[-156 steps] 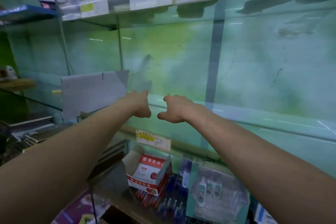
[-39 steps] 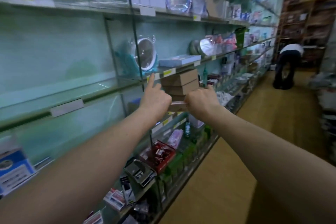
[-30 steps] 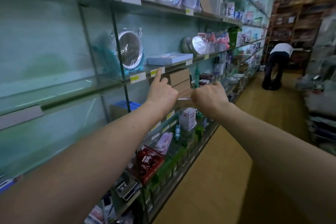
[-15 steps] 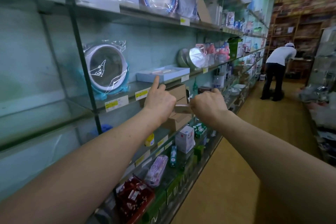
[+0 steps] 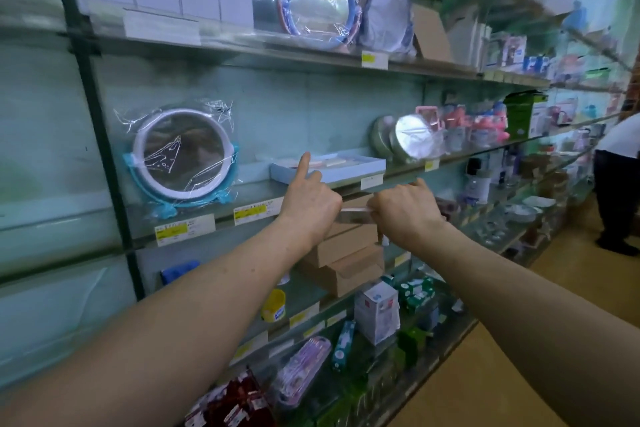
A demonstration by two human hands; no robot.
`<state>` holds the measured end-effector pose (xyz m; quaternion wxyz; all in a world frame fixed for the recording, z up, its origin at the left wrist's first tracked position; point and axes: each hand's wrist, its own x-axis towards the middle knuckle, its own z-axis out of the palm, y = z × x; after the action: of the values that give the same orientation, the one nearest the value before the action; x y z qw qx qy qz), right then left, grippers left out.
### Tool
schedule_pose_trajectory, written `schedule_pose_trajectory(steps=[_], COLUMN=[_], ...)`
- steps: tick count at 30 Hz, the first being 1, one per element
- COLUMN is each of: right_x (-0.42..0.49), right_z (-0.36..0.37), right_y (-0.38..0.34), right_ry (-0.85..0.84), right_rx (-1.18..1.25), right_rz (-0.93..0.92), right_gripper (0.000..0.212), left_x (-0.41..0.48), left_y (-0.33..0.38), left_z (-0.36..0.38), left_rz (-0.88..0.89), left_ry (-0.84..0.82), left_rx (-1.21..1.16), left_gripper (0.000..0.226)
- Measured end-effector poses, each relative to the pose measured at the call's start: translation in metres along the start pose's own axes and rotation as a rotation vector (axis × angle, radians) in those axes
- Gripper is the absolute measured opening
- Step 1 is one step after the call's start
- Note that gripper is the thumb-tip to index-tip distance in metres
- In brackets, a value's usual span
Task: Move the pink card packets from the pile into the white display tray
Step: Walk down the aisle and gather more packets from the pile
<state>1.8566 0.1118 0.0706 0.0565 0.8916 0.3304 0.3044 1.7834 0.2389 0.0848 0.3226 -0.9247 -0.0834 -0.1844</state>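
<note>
Pink card packets [image 5: 355, 210], thin, flat and seen edge-on, span the gap between both hands. The left hand [image 5: 310, 206] grips one end with curled fingers, and its index finger [image 5: 304, 163] points straight up. The right hand [image 5: 406, 211] grips the other end, fingers curled under. The number of packets in the bundle cannot be told.

Just behind the raised finger, a shallow rectangular white display tray [image 5: 360, 168] sits on a glass shelf [image 5: 256, 188]. Pale flat packets [image 5: 329, 162] lie inside it. The held bundle is in front of the tray and slightly lower, level with the shelf's front edge, which stands between the two. Yellow-and-white paper price labels [image 5: 258, 213] line that edge.

Plain brown cardboard boxes [image 5: 346, 253] are stacked on the shelf below the hands. Left of the tray stands a white-rimmed round mirror [image 5: 183, 156] on a blue stand, wrapped in crinkled clear film. To the right are shiny round metal tins [image 5: 412, 140]. A person [image 5: 620, 184] stands in the aisle at far right.
</note>
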Motion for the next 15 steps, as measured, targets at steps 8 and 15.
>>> schedule_pose_trajectory(steps=[8, 15], right_x=[0.035, 0.079], right_z=[0.027, 0.052], right_y=[0.063, 0.085], right_ry=[0.06, 0.181], right_rx=[0.053, 0.067], right_rz=[-0.098, -0.129], right_gripper=[0.018, 0.018], left_x=[0.051, 0.097], left_y=[0.032, 0.027], left_z=[-0.007, -0.005], left_rz=[-0.111, -0.167], left_ry=[-0.007, -0.021], left_rx=[0.068, 0.137], left_gripper=[0.022, 0.02])
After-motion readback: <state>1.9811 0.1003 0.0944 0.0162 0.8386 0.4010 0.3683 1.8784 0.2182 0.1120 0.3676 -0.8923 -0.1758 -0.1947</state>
